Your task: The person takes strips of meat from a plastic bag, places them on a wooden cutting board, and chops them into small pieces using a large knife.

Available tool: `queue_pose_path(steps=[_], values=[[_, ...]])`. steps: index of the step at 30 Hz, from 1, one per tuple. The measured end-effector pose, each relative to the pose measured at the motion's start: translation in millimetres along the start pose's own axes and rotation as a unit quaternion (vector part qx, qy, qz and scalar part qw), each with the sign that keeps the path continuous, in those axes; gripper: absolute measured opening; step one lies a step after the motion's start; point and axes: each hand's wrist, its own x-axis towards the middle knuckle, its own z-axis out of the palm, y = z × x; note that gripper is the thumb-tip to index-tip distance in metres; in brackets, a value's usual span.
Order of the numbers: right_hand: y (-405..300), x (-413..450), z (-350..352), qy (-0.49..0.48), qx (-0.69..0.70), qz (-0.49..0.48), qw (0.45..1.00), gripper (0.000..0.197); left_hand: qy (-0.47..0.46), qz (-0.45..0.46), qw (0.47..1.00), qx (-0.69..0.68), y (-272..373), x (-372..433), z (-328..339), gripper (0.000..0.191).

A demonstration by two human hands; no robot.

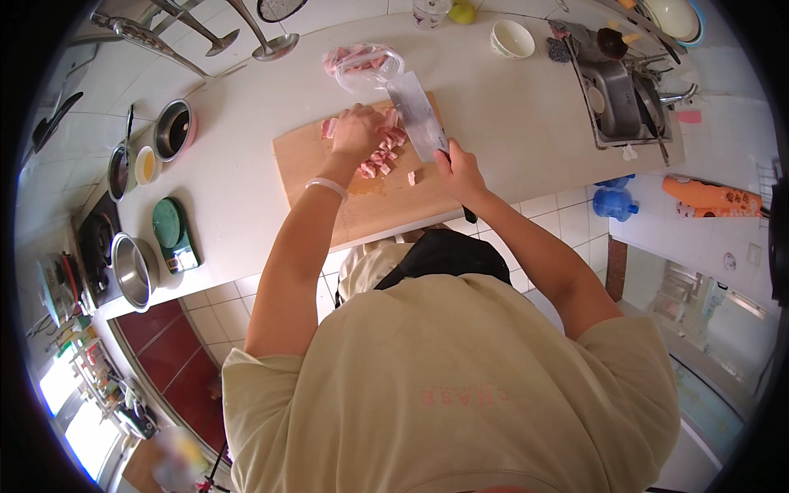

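Observation:
My right hand (461, 172) grips the black handle of a wide-bladed cleaver (416, 117), whose blade lies over the right part of a wooden cutting board (308, 191). Just left of the blade, my left hand (359, 132) rests with bent fingers on pieces of raw meat, its fingertips partly hidden. Small cubes of pink and white meat (385, 154) lie beside and below that hand, and one cube (412, 178) sits apart near the board's middle. Behind the board, a clear plastic bag (363, 65) holds more raw meat.
A white bowl (513, 39) and a clear cup (429, 13) stand at the back. To the right is a steel sink (616, 101). A green kitchen scale (175, 234), metal bowls (134, 271) and a small bowl of yellow liquid (147, 166) stand left. Ladles (275, 47) hang at upper left.

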Motion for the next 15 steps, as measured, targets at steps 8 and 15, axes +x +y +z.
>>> queue_pose_path(steps=[8,15], values=[[-24,-13,38,-0.230,-0.145,-0.076,0.959,0.024,0.110,-0.310,0.871,-0.366,-35,-134,-12,0.019],[-23,-1,50,-0.256,-0.199,-0.023,0.946,0.023,0.070,-0.418,0.812,-0.400,11,-130,33,0.035]])
